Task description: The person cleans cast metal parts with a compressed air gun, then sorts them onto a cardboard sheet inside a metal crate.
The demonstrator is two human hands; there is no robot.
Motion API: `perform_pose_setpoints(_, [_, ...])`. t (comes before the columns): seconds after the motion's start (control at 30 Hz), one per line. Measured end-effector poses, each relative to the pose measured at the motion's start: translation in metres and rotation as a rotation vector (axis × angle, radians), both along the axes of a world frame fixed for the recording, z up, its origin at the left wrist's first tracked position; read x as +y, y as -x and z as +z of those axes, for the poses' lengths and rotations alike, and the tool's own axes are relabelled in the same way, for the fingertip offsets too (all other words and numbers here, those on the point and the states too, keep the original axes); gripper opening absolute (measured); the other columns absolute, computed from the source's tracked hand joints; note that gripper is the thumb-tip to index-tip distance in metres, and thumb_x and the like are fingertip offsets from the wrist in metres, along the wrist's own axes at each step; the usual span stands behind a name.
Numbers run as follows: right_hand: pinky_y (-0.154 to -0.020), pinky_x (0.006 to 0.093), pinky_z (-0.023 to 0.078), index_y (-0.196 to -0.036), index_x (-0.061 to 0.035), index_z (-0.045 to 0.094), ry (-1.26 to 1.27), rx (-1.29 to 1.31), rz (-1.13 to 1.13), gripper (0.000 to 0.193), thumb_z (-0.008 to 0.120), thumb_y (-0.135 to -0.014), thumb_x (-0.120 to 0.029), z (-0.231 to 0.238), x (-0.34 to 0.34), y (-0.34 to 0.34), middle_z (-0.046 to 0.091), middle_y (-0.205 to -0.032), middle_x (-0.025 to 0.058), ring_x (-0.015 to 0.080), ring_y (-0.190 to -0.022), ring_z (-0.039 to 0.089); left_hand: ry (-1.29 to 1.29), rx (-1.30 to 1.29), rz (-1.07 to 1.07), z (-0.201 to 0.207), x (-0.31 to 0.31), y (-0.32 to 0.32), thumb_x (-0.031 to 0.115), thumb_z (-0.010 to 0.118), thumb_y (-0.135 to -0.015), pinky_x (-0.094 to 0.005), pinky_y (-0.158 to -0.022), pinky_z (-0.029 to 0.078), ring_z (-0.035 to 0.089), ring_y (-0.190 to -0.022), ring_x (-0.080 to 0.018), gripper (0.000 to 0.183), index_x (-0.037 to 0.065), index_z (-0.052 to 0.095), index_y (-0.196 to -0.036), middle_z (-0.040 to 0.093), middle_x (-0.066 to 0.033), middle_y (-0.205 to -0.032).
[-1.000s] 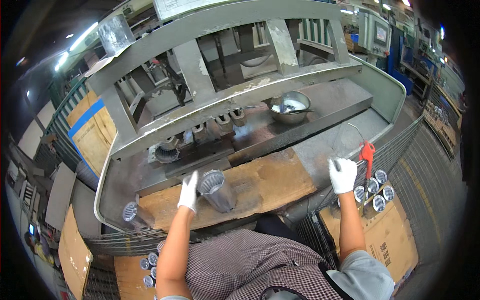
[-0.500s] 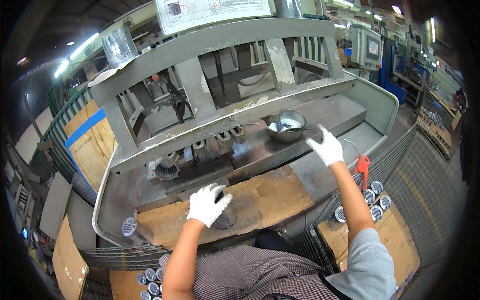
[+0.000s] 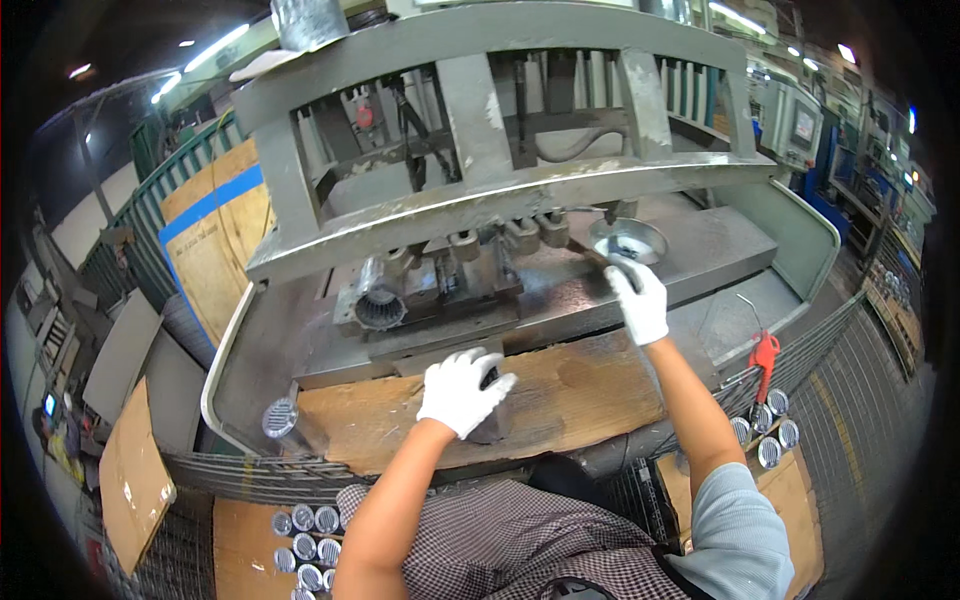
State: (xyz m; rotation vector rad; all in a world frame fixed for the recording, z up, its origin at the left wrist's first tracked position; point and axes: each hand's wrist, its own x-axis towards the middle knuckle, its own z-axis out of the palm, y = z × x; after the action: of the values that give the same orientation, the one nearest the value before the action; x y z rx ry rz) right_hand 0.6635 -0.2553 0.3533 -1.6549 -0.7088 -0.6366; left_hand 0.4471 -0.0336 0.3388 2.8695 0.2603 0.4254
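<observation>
My left hand (image 3: 463, 393), in a white glove, is curled around the top of a dark cylindrical part (image 3: 488, 428) standing on the brown board (image 3: 570, 385). Part of that piece is hidden by the glove. My gloved right hand (image 3: 640, 303) is closed on a slim dark-handled tool (image 3: 588, 251); its tip points left toward the fixture, and its exact kind is unclear. Just behind that hand sits a metal bowl (image 3: 655, 245) with whitish contents. On the machine bed, a ribbed metal cylinder (image 3: 380, 305) lies in the clamping fixture (image 3: 465, 285).
A grey machine frame (image 3: 480, 205) spans the work area. Another slotted cylinder (image 3: 283, 420) stands at the board's left end. A red air gun (image 3: 764, 352) hangs at right. Several finished-looking cylinders (image 3: 305, 545) stand on cardboard at lower left, with more (image 3: 770, 450) at lower right.
My right hand has moved from open beside the bowl to closed on the tool, which now points left out of the bowl. My left hand stays at the dark part. The view has shifted.
</observation>
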Motion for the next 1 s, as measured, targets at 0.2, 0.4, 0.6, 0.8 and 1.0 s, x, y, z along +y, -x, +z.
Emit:
perform_pose_setpoints(0.2, [-0.075, 0.0439, 0.052, -0.096, -0.0039, 0.069, 0.203, -0.475, 0.113, 0.024, 0.064, -0.093, -0.027, 0.029, 0.094, 0.017, 0.068, -0.088, 0.0177, 0.037, -0.083, 0.064, 0.028, -0.332, -0.003, -0.026, 0.006, -0.006, 0.049, 0.066, -0.085, -0.0457, -0.101, 0.046, 0.059, -0.117, -0.0381, 0.056, 0.007, 0.066, -0.122, 0.062, -0.0208, -0.127])
perform_pose_setpoints(0.4, [-0.076, 0.0477, 0.049, -0.089, -0.0031, 0.065, 0.23, -0.225, -0.195, 0.034, 0.062, -0.092, -0.037, 0.005, 0.085, -0.04, 0.065, -0.088, 0.021, 0.0403, -0.087, 0.063, 0.137, -0.464, 0.008, -0.032, 0.024, 0.01, 0.045, 0.067, -0.084, -0.0459, -0.101, 0.045, 0.059, -0.117, -0.0391, 0.057, 0.003, 0.064, -0.122, 0.063, -0.0211, -0.126])
perform_pose_setpoints(0.6, [-0.084, 0.0433, 0.051, -0.102, -0.0055, 0.07, 0.108, -0.13, -0.267, 0.029, 0.064, -0.091, -0.032, -0.015, 0.024, -0.079, 0.069, -0.1, 0.0179, 0.0365, -0.095, 0.065, 0.444, 0.232, 0.083, -0.027, 0.043, 0.038, 0.054, 0.076, -0.075, -0.0391, -0.105, 0.044, 0.059, -0.122, -0.0333, 0.087, 0.006, 0.048, -0.142, 0.06, -0.0206, -0.133])
perform_pose_setpoints(0.8, [-0.086, 0.046, 0.052, -0.101, -0.0126, 0.072, 0.657, 0.042, -0.533, 0.032, 0.057, -0.087, -0.037, -0.015, -0.023, -0.104, 0.071, -0.098, 0.0171, 0.0362, -0.095, 0.067, 0.274, 0.325, 0.113, -0.047, 0.032, 0.025, 0.058, 0.079, -0.069, -0.0369, -0.092, 0.052, 0.068, -0.104, -0.0309, 0.074, 0.006, 0.067, -0.12, 0.071, -0.0175, -0.112])
perform_pose_setpoints(1.0, [-0.086, 0.0474, 0.051, -0.103, -0.0089, 0.069, 0.724, 0.116, -0.548, 0.037, 0.056, -0.09, -0.041, -0.028, -0.032, -0.115, 0.069, -0.102, 0.0192, 0.0379, -0.097, 0.066, -0.106, 0.179, -0.013, -0.038, 0.009, 0.033, 0.061, 0.08, -0.063, -0.0371, -0.076, 0.051, 0.068, -0.086, -0.0285, 0.053, 0.01, 0.074, -0.072, 0.072, -0.0132, -0.091])
